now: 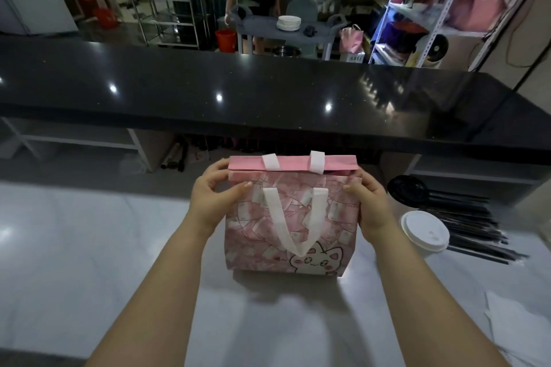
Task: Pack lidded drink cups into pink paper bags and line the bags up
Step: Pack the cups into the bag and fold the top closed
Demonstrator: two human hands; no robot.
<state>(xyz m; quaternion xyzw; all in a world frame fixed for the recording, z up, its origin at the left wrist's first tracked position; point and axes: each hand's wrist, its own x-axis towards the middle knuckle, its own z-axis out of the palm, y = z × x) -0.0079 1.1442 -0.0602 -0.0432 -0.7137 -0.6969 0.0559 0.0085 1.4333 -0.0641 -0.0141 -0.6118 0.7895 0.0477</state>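
Pale worktop [89, 247]: pink paper bag [253, 247] upright at centre, cat print, 2 white handles (near one hangs down the front). Left hand [213, 197], right hand [368, 205]: fingers pinch its top corners. White-lidded cup [425, 232] just right.

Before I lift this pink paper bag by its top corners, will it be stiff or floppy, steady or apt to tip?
Probably fairly stiff: the pink paper bag stands upright with flat walls and a crisp folded top. Likely steady, since its base looks wide. The paper may crease where the left hand and right hand pinch it.
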